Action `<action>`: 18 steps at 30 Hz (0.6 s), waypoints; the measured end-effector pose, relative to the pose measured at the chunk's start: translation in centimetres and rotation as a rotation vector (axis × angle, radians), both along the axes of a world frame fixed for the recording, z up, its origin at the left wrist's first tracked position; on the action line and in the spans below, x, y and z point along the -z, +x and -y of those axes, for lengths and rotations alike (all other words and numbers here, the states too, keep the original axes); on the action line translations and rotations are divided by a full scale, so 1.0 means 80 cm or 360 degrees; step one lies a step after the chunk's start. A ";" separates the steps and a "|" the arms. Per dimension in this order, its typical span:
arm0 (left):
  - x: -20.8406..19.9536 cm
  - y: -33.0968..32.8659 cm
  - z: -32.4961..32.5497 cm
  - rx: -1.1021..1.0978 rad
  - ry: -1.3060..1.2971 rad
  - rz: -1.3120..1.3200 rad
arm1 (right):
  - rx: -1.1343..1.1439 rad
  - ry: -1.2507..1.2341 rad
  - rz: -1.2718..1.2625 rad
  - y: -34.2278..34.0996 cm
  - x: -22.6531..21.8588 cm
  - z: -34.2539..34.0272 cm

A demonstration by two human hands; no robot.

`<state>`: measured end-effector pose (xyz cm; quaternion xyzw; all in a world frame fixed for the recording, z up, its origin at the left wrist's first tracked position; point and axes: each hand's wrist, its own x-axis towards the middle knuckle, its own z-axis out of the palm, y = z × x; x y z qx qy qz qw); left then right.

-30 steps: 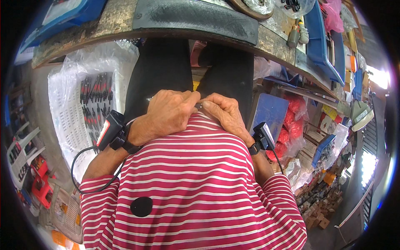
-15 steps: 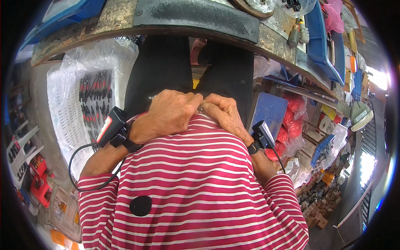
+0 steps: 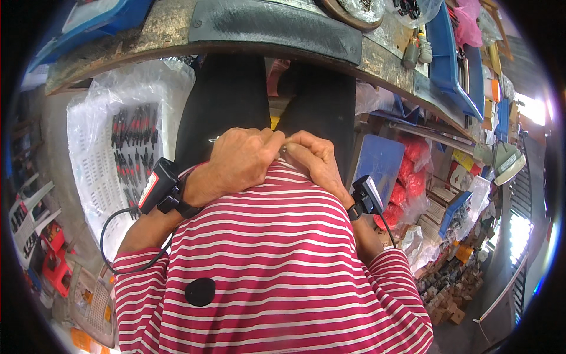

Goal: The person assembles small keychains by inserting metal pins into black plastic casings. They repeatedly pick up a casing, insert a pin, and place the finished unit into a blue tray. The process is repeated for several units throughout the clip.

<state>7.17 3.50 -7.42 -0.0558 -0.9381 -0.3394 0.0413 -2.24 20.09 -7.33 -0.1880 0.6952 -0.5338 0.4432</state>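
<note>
My left hand (image 3: 243, 158) and my right hand (image 3: 313, 157) meet over my lap, at the hem of my striped shirt (image 3: 265, 248). Both are closed, with thumbs and fingertips bent together. A tiny shiny bit (image 3: 284, 148) shows at the right thumb tip, too small to name. From the far side of the left hand a slim metal tip (image 3: 213, 140) pokes out; the rest of it is hidden in the palm or behind it. Whatever lies between the two sets of fingertips is mostly covered by them.
A white crate (image 3: 88, 147) lined with clear plastic stands at my left, holding rows of black-and-red parts (image 3: 134, 127). Ahead runs the worn workbench edge (image 3: 141, 44), with a blue bin (image 3: 451, 71) at its right. Red bagged goods (image 3: 398, 197) and a blue panel (image 3: 377, 162) sit lower right.
Both hands stay together with nearly the same grip. The view has shifted slightly; nothing has visibly been picked up or let go.
</note>
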 end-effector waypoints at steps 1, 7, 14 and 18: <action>-0.001 -0.001 0.001 -0.0009 -0.0012 -0.0002 | 0.0021 -0.0047 0.0059 -0.001 0.000 0.001; -0.015 -0.007 0.005 -0.0059 0.0012 -0.0062 | 0.0007 -0.0013 0.0150 -0.013 -0.014 0.005; -0.029 -0.020 0.008 -0.0038 -0.0039 -0.0093 | 0.0066 -0.0046 0.0172 -0.024 -0.032 0.015; -0.035 -0.033 0.013 0.0024 -0.0101 -0.0110 | 0.0214 -0.0204 0.0393 -0.029 -0.030 0.018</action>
